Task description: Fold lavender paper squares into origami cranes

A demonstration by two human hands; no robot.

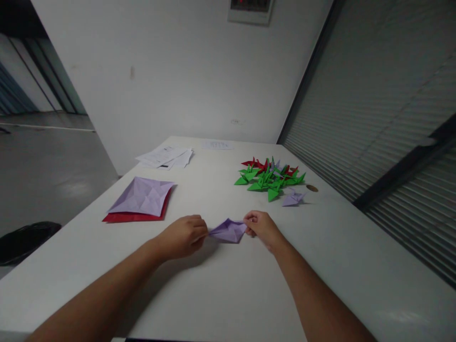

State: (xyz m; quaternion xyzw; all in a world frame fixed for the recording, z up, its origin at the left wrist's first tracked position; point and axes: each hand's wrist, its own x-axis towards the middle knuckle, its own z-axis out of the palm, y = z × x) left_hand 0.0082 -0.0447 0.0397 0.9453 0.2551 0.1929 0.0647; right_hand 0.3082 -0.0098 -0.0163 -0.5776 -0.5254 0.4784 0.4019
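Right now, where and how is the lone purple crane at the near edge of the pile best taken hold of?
I would pinch the purple crane lightly at its folded middle, coming from the near side. Its thin points stick up and outwards and look easy to bend. Green cranes lie to its left, and a brown disc lies beyond it to the right.

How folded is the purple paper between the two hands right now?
Partly folded: the purple paper shows creases and a pointed peak, pinched at its ends by both hands.
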